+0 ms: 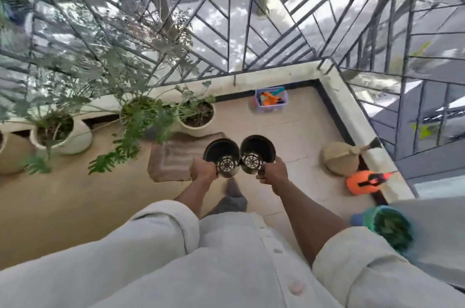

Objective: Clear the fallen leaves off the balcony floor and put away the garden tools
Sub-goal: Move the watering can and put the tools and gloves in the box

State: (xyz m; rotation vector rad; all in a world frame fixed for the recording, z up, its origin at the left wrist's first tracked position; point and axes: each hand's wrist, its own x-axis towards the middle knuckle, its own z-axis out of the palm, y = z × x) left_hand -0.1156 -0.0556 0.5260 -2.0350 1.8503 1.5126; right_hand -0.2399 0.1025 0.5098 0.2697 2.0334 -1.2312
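Observation:
Standing on the balcony, I hold two empty black plastic plant pots side by side over the floor. My left hand [202,169] grips the near rim of the left black pot [218,150]. My right hand [273,173] grips the near rim of the right black pot [261,147]. Both pots tilt toward me, showing slotted drain holes at the bottom. A small purple basket [270,107] with orange and teal garden tools sits by the far wall. No fallen leaves show on the tiles.
White pots with green plants [195,116] [63,132] line the left wall. A brown mat [173,159] lies under my hands. A tan sack [341,158], an orange sprayer [364,182] and a green brush [388,226] sit at the right. Black railing [241,20] encloses the corner.

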